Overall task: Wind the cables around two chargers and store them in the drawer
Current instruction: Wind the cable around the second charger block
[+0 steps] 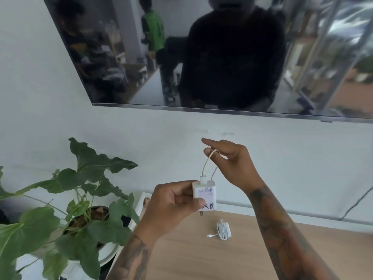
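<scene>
The second charger is gripped in the left hand above the table; its cable is pinched by the right hand. Winding seemingly begins; looping is needed next. The wound charger lies below.
</scene>
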